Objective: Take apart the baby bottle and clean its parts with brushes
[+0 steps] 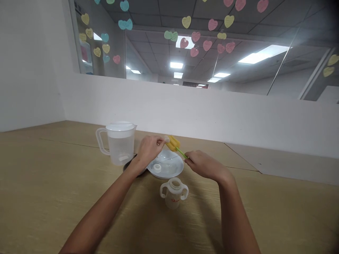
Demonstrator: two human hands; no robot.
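Above a white bowl (173, 172), my left hand (150, 148) pinches a small clear bottle nipple (166, 139) between thumb and fingers. My right hand (203, 164) grips the green handle of a bottle brush (181, 152). Its yellow sponge head (173, 143) is at the nipple, touching or very close. Inside the bowl lies a white bottle ring (157, 168), apparently in shallow water. A baby bottle (173, 197) with two side handles and red print stands upright, uncapped, in front of the bowl.
A clear lidded pitcher (121, 144) stands to the left, its handle pointing left. Partly hidden by my left forearm, a dark round dish (140, 173) sits beside the bowl. Behind the wooden table (79, 197) rises a white wall (185, 113) below a window with heart-shaped notes.
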